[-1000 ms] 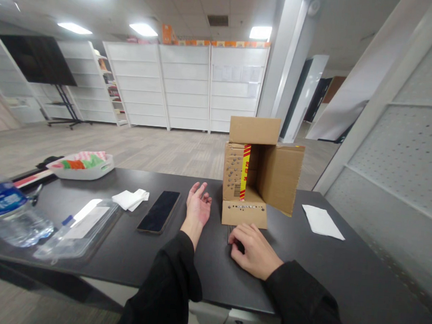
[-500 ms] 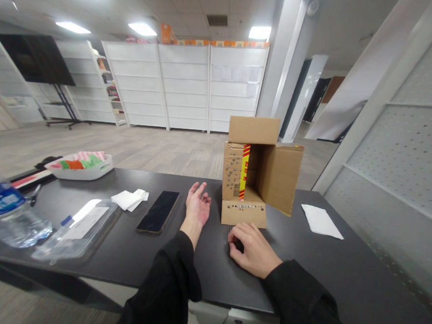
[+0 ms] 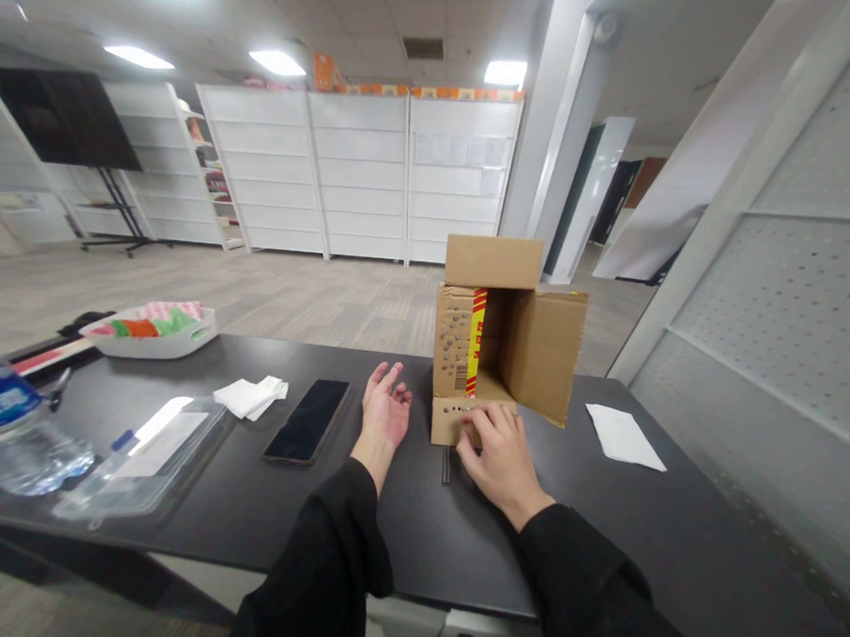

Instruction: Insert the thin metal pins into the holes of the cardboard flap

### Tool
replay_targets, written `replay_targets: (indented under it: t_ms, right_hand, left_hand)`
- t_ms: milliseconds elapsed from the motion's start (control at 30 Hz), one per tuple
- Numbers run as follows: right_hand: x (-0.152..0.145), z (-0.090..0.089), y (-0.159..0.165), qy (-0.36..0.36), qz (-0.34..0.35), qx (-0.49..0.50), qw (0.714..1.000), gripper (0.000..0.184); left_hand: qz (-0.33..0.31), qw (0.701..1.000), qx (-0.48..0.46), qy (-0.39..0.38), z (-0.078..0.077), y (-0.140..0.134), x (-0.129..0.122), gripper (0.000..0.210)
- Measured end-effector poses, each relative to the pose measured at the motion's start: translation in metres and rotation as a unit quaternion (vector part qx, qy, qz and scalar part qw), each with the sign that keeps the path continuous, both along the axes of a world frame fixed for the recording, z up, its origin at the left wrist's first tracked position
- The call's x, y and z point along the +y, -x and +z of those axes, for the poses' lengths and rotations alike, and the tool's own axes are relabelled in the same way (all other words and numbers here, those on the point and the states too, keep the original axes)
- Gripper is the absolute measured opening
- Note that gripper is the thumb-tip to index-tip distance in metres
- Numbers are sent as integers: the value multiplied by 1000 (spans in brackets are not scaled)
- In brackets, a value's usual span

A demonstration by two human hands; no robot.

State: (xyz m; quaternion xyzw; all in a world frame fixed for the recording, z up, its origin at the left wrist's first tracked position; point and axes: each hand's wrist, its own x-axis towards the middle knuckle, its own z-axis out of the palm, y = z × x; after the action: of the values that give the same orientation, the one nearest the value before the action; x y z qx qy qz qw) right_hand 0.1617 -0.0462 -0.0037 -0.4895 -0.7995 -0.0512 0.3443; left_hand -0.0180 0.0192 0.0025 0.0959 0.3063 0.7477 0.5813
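Note:
My left hand [image 3: 387, 415] rests palm up on the dark table, fingers loosely curled and apart, holding nothing. To its right stands an open cardboard box [image 3: 486, 342] on its side, with a yellow and red tape strip. Small round grey pieces dot its left flap [image 3: 452, 345], and more lie in a row on the lower flap [image 3: 447, 423]. Over that lower flap is my right hand [image 3: 499, 460], its fingers bent together at the row; whatever they pinch is hidden. Thin dark rods [image 3: 447, 466] lie on the table just left of my right thumb.
Left of my left hand are a phone [image 3: 307, 421], folded white tissues [image 3: 251, 398], a clear plastic case [image 3: 160, 455] and a water bottle [image 3: 14, 426]. A white basket [image 3: 151, 338] holds colourful cloth-like things. White paper [image 3: 624, 436] lies right of the box, near a perforated panel [image 3: 820, 288].
My right hand has moved up and forward from beside the thin rods onto the box's lower flap, uncovering the rods. My left hand keeps its place.

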Motion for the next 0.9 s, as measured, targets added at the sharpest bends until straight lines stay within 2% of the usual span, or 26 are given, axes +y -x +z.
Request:
replay_targets:
  t_ms: [200, 433, 900]
  right_hand:
    - [12, 2, 0, -16, -38, -28, 999, 17]
    - [25, -2, 3, -23, -56, -19, 998, 13]
    - [27, -3, 7, -16, -67, -15, 997, 10]
  left_hand:
    - [3, 1000, -1, 4, 2, -1, -1, 40]
    - [3, 1000, 2, 4, 2, 1, 0, 40]
    - [1, 1000, 4, 3, 1, 0, 0, 39]
